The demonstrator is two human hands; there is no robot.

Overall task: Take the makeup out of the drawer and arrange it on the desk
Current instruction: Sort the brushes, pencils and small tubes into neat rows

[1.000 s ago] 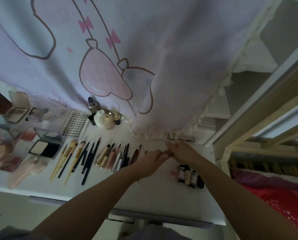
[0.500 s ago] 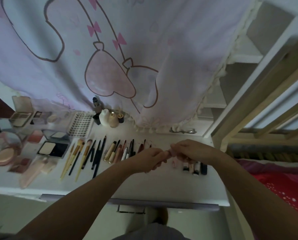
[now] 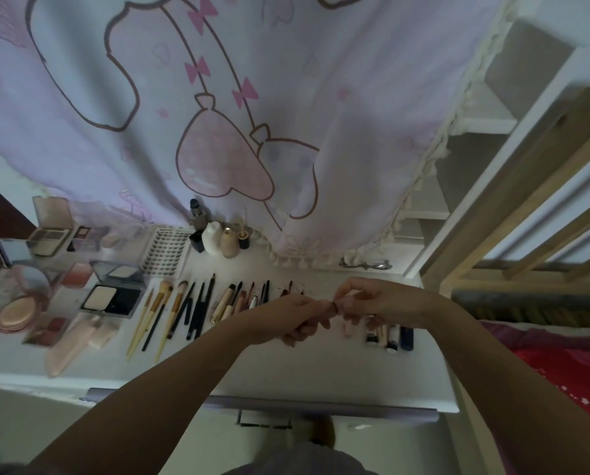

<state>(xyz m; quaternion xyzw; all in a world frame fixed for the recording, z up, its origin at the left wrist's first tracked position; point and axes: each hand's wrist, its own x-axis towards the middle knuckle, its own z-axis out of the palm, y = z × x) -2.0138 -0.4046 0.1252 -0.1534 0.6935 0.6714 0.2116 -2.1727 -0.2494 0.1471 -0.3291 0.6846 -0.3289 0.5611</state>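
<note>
Your left hand (image 3: 288,318) and right hand (image 3: 377,299) meet above the desk (image 3: 321,371), fingers of both curled round one small pinkish tube (image 3: 336,308) pinched between them, probably so you can check or close it before laying it down. It looks short, pale pink and slim; its cap is hidden by your fingertips. Just below your right fingers stands a short row of lipsticks (image 3: 389,335). Left of your left fingers lie pencils (image 3: 249,299) and brushes (image 3: 163,313) in neat parallel lines, sorted by kind, so this tube likely joins the lipsticks.
</note>
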